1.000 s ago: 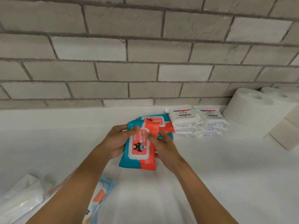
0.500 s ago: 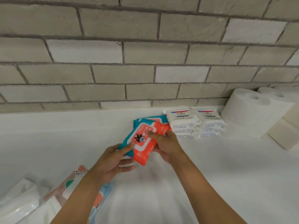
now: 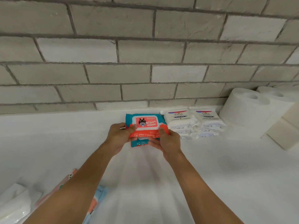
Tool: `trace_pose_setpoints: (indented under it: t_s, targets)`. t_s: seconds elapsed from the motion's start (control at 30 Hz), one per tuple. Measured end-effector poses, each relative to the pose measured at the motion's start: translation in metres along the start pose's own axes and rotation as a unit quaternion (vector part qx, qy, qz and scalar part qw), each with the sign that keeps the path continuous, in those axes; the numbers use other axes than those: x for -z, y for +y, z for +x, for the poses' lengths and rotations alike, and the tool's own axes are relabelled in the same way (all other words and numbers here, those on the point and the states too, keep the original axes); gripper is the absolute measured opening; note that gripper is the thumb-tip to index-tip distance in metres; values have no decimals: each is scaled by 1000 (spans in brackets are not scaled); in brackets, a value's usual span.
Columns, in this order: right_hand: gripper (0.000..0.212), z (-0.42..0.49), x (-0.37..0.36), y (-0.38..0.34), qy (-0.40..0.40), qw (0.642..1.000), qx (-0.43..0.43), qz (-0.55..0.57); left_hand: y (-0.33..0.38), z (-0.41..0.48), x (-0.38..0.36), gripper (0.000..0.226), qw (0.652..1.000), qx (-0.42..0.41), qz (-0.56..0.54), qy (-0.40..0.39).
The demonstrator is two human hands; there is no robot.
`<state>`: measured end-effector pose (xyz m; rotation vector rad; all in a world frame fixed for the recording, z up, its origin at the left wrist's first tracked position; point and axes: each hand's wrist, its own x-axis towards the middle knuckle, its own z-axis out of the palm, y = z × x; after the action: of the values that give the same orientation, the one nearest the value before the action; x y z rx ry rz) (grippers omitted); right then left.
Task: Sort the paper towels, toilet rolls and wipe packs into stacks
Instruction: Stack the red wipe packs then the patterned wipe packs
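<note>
Gripping the left end of the wipes pack (image 3: 145, 122), the left hand (image 3: 120, 135) curls round it; pack sits over a matching pack (image 3: 139, 143) on the white counter (image 3: 64, 143); right hand (image 3: 168, 141) clamps its right end; Dove packs (image 3: 181, 122) just beside, toilet rolls (image 3: 242, 110) farther right

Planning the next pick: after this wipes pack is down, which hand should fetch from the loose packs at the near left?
Probably the left hand: both hands hold the wipes pack, but the loose packs lie beside the left forearm, so the right hand would have to cross over.
</note>
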<state>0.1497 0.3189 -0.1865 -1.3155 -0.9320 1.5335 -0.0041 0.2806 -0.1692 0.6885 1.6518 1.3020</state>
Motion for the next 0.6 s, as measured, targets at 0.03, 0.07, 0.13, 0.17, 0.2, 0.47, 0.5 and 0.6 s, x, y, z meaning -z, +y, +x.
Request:
trace_pose_setpoints:
  t_s: [0.03,0.07,0.13,0.17,0.2,0.47,0.5,0.6]
  targets:
    - [11,4,1,1,11,1000,2,-16,0,7,-5,39,999,-8,31,17]
    - [10,7,2,1,23,999,8,-28,-1,12,-10,37,997,-13,60,36]
    - [12,11,3,5,45,999,19,-23,-4,21,-15,37,993,-19,97,64]
    - [15,12,4,8,56,998,20,-3,-5,24,-18,36,991,-20,113,73]
    - [18,12,6,11,68,997,13,26,-6,25,-20,35,988,-22,132,80]
    - [14,12,13,20,82,986,-39,142,-11,21,-26,33,970,-56,224,81]
    - [14,13,13,20,79,986,-38,139,-11,21,-25,34,968,-56,231,76]
    - [18,11,14,21,68,986,-33,146,-14,21,-22,36,967,-58,240,59]
